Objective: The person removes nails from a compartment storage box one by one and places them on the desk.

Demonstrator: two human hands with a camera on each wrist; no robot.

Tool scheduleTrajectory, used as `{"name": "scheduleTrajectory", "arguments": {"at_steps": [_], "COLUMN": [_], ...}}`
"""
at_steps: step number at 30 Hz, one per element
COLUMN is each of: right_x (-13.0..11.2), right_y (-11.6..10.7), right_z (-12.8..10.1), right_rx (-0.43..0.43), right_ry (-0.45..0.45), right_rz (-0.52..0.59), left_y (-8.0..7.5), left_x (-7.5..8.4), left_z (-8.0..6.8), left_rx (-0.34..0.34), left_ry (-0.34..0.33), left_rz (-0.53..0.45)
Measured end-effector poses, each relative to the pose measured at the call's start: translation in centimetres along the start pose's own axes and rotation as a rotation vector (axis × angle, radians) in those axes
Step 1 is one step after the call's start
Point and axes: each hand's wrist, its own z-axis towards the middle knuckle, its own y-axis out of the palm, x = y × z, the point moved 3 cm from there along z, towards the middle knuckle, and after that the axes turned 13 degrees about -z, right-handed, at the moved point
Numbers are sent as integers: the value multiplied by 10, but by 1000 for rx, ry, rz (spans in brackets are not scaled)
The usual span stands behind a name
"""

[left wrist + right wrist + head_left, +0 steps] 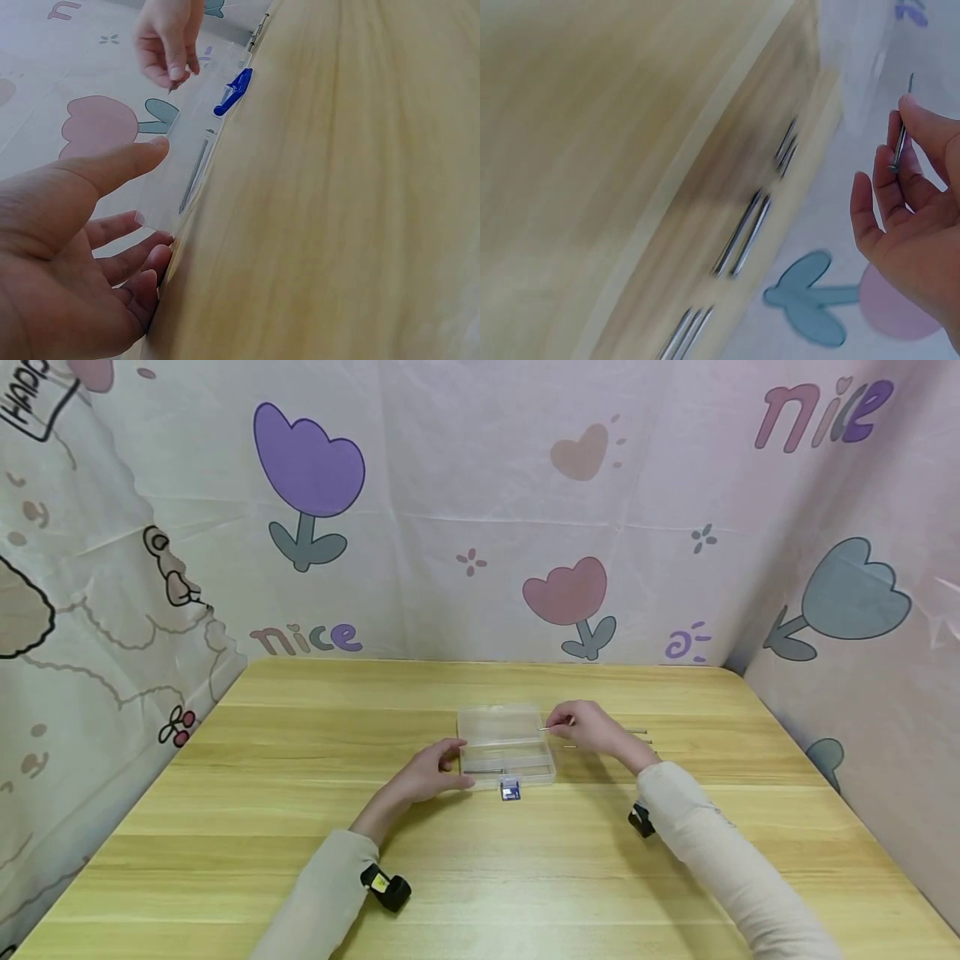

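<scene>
A clear plastic box [498, 725] lies with its lid laid back on the table. One long nail [196, 174] shows in a front compartment, and a blue tab [511, 790] sits at the front edge. My left hand [429, 772] rests against the box's left end, its thumb by the front corner and its index finger farther back, loosely spread. Over the lid's right edge, my right hand [588, 727] pinches a nail [900, 146] between thumb and fingers, head toward the palm and tip pointing out.
Several loose nails [739, 234] of different lengths lie in small groups on the wooden table [300, 860], right of the box, partly behind the right forearm in the head view. A printed cloth [450, 527] hangs behind the table and along its sides.
</scene>
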Motion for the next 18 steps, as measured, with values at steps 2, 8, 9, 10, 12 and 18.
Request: {"name": "scheduleTrajectory", "arguments": {"at_steps": [2,8,9,10,12,18], "right_x": [9,29,32,34,40,55], "right_y": [-3,-10,-11,-12,-15,-27], "right_z": [-3,-11,-12,-13,-16,-24], "right_rx": [11,27,28,28,27,35], "right_ry": [21,81,87,94,114,141], "right_rz": [1,-21,-28,-31,-33,-45], "left_y": [0,0,0,0,0,0], "left_x": [0,0,0,0,0,-1], "left_z": [0,-1,-1,-1,-1,-1], "left_rx": [-1,1,3,4,5,5], "left_ry": [1,6,7,8,8,7], "left_rz": [-1,-2,0,1,1,-7]}}
